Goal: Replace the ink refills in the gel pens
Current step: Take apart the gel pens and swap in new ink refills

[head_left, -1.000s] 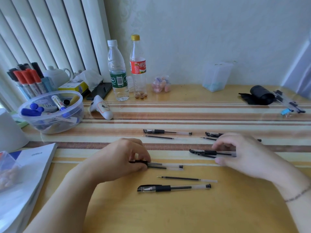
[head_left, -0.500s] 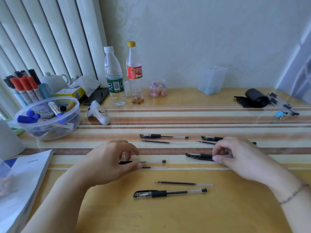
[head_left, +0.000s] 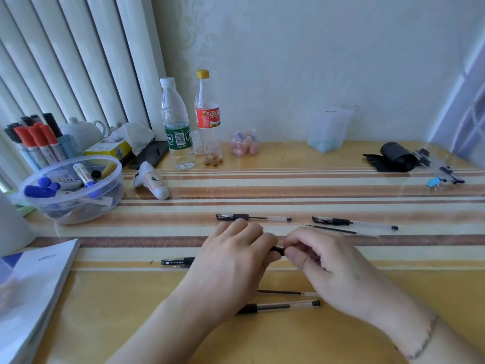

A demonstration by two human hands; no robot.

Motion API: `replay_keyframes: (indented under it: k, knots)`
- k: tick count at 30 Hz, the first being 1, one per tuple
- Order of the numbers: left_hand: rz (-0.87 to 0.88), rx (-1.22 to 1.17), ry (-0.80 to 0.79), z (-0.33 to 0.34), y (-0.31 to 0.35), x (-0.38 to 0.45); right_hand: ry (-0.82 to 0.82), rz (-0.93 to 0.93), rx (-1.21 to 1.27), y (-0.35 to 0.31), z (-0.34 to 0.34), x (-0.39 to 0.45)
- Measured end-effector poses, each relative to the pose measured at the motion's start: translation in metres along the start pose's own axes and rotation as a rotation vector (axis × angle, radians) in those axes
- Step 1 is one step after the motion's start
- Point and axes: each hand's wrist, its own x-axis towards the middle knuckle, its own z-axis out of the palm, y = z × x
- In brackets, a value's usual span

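Your left hand (head_left: 233,261) and right hand (head_left: 328,261) meet over the middle of the striped table (head_left: 288,185), fingers of both curled around one black-gripped gel pen (head_left: 278,250); only a short dark piece of it shows between your thumbs, so you cannot tell how far apart it is. A black pen cap (head_left: 178,261) with small print too blurred to read lies just left of your left hand. Nearer you, a loose refill (head_left: 286,293) lies beside a whole pen with a clear barrel (head_left: 282,306), both partly under your wrists. Beyond your hands two more pens lie on the stripes: one (head_left: 253,218) straight ahead, another (head_left: 354,223) to its right with a bare refill (head_left: 332,229) just beside it.

At the back stands a water bottle (head_left: 177,127) with a green label and barcode, and next to it a yellow-capped bottle (head_left: 208,119) whose red label carries white Chinese characters. A white tube (head_left: 152,183) lying on its side has a dark handwritten mark. On the left, a clear tub (head_left: 70,190) holds blue markers, and the white booklet (head_left: 34,285) at the edge reads "Office". A black roll (head_left: 393,156) sits far right
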Motion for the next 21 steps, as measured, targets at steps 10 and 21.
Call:
replay_keyframes:
  k: [10, 21]
  knots:
    - [-0.032, -0.212, -0.09, -0.003, -0.009, -0.007, 0.018, -0.077, -0.177, 0.0, 0.002, -0.003]
    - [-0.093, -0.494, -0.073, -0.007, -0.011, -0.009, 0.106, -0.061, -0.063, 0.001, -0.005, -0.005]
